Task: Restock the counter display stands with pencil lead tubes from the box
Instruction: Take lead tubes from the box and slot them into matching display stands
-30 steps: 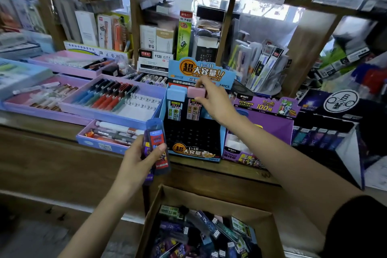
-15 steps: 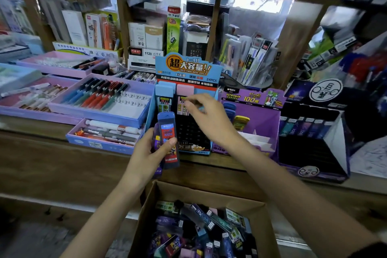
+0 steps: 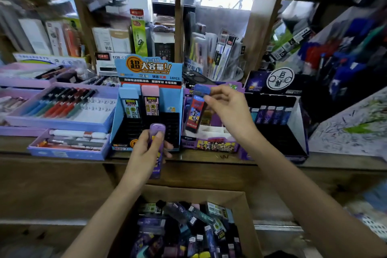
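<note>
Red tube (image 3: 194,113): it hangs from the right hand (image 3: 230,111), over the open purple stand (image 3: 211,145), cap up and foot down.
Right fingers (image 3: 217,91): thumb and fingertips pinch the tube just under its blue cap; the other fingers curl loosely.
Key relation: the tube's long axis runs nearly upright, leaning a little with the foot toward the left. The stand's pale slots lie straight below that foot, near but not yet touched. I judge a short drop down and away will seat it, and the right hand is plainly the nearer one.
Purple tube (image 3: 156,146): it stands upright in the left hand (image 3: 142,153), in front of the blue stand (image 3: 146,69) and above the table (image 3: 209,158) edge.
Left fingers: they wrap the tube's lower half, thumb up along its front.
Blue stand: a blue-capped and a pink-capped tube sit in its back row, with dark empty slots in front.
Box (image 3: 249,211): it sits open below the table, heaped with loose tubes.
Change: half a second ago the left hand held both the red and the purple tube, while the right hand was at the blue stand by the pink cap. Now the red tube has passed to the right hand and moved across to the purple stand.
</note>
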Motion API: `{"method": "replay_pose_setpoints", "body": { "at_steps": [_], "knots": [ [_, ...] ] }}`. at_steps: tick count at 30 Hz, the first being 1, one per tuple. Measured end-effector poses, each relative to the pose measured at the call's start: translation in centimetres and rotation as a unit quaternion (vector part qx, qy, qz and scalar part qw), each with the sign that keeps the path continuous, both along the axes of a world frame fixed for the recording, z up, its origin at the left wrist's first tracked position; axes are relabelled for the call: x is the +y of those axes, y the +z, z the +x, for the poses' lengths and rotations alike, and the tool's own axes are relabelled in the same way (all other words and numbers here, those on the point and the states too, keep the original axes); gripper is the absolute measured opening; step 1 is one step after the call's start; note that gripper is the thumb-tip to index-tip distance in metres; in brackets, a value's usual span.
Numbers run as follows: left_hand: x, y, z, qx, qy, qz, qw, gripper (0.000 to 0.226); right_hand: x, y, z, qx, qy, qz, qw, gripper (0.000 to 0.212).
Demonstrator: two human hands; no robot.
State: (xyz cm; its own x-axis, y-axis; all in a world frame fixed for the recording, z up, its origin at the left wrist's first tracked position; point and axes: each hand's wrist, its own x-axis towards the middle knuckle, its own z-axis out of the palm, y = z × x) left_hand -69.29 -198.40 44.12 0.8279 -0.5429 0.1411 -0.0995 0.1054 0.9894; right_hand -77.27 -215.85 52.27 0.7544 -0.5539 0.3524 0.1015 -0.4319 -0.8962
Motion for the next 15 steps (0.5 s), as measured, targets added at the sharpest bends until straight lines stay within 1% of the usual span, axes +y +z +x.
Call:
{"method": "replay_pose_setpoints", "body": {
  "at_steps": [3,6,8,11,15],
  "knots": [
    [0.1,-0.1,-0.2,0.024,-0.003,-0.005,1.0,0.011,-0.7,-0.1,0.4,0.019,-0.007,-0.075,0.997,0.015],
    [0.2,0.0,-0.4,0.045,-0.015,-0.011,0.999,0.011,-1.0,-0.6,1.3,0.028,-0.012,-0.123,0.992,0.011],
    [0.2,0.1,-0.2,0.059,-0.02,-0.017,0.998,0.011,-1.3,-0.9,1.8,0.031,-0.024,-0.169,0.985,0.015],
    [0.4,0.1,0.0,0.063,-0.029,-0.021,0.997,0.012,-1.4,-1.4,2.3,0.033,-0.038,-0.227,0.973,0.018],
    [0.3,0.1,-0.2,0.044,-0.039,-0.009,0.998,0.01,-1.3,-1.8,2.8,0.037,-0.051,-0.26,0.964,0.028]
  ]
}}
